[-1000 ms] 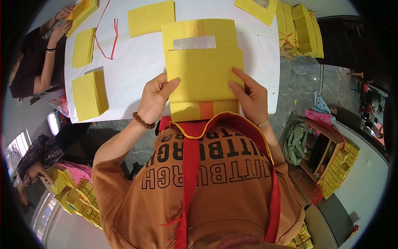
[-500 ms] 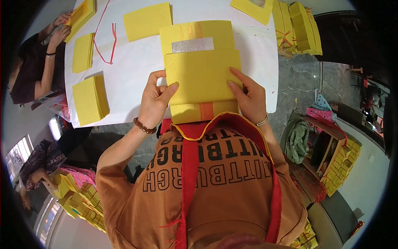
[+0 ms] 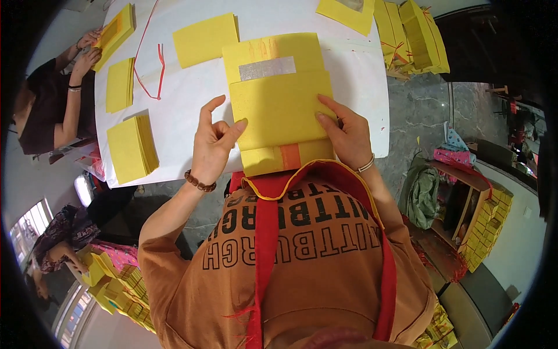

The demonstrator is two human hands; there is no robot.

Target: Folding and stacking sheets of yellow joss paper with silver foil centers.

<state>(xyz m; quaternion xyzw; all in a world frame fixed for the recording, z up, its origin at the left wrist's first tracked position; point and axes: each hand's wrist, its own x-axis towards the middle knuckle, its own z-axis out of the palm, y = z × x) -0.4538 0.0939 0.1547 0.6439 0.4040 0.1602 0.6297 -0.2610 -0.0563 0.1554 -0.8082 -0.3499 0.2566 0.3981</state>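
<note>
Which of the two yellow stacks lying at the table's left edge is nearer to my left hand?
The thicker stack, lower in the picture; the thinner stack lies farther up, near a co-worker.

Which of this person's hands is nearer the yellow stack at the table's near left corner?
Left. The left hand is right of the stack, not touching; the right hand is farther right, across the yellow packet.

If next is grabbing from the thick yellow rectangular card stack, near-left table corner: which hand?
Left, likely: the left hand is nearer that yellow stack and spread open. The right hand is farther, touching the yellow rectangular card piece.
</note>
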